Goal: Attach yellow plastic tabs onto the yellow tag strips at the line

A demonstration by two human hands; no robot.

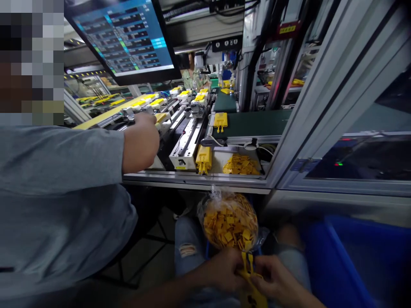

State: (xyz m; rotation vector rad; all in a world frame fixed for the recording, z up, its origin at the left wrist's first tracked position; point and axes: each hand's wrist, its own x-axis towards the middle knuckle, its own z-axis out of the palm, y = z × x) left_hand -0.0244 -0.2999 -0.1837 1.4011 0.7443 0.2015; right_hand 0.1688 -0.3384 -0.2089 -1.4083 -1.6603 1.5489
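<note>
Low in front of my lap, both hands are closed on a flat yellow plastic part (pixel 253 298) with two narrow prongs pointing up. My left hand (pixel 227 269) grips its left side near the base of the prongs. From the right, my right hand (pixel 272 273) pinches the same part, its fingers close to the prongs. Just beyond the hands sits a clear plastic bag (pixel 229 220) full of small orange-yellow pieces. The lower end of the part runs toward the frame's bottom edge and is dim.
A co-worker's grey sleeve (pixel 64 158) and hand reach over the machine rails at left. On the bench ledge are a stack of yellow parts (pixel 203 158) and a pile of small pieces (pixel 242 164). Behind runs a green conveyor (pixel 257 123). A blue bin (pixel 349 261) stands right.
</note>
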